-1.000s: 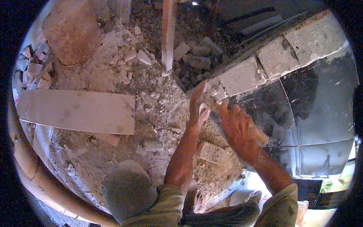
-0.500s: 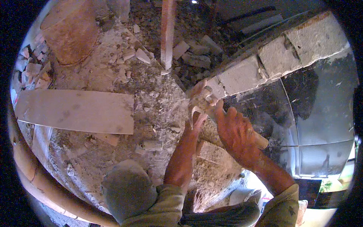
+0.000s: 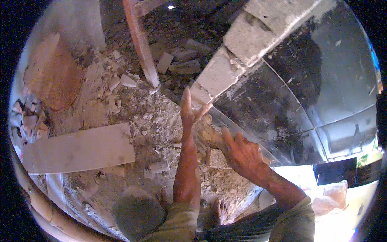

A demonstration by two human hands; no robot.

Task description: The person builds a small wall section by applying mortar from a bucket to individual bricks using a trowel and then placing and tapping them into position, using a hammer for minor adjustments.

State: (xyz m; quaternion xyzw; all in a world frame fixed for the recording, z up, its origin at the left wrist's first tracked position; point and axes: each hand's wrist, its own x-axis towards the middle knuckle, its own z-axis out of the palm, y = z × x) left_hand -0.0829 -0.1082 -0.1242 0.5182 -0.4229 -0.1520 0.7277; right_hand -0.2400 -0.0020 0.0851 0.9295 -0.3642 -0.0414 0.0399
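Note:
My left hand (image 3: 191, 108) reaches up with thumb and fingers spread, against the near end of a row of pale mortared blocks (image 3: 219, 73). Closed fingers of my right hand (image 3: 244, 151) wrap a hammer, whose wooden handle end (image 3: 265, 160) sticks out behind the palm. The hammer's head is blurred and hard to make out beside the left wrist. Dark glossy tiles (image 3: 278, 97) run along the right side of the blocks.
Rubble and dust cover the ground (image 3: 141, 113). A flat pale board (image 3: 80, 149) lies at left, near a tilted brown drum-like container (image 3: 54, 76) and broken pieces (image 3: 30, 121). A reddish post (image 3: 139, 44) stands ahead. A rounded grey shape (image 3: 137, 211) is close below.
The view has turned, so the block row appears steeper. My right hand has drawn the hammer back from the left hand, whose fingers now show spread at the block end.

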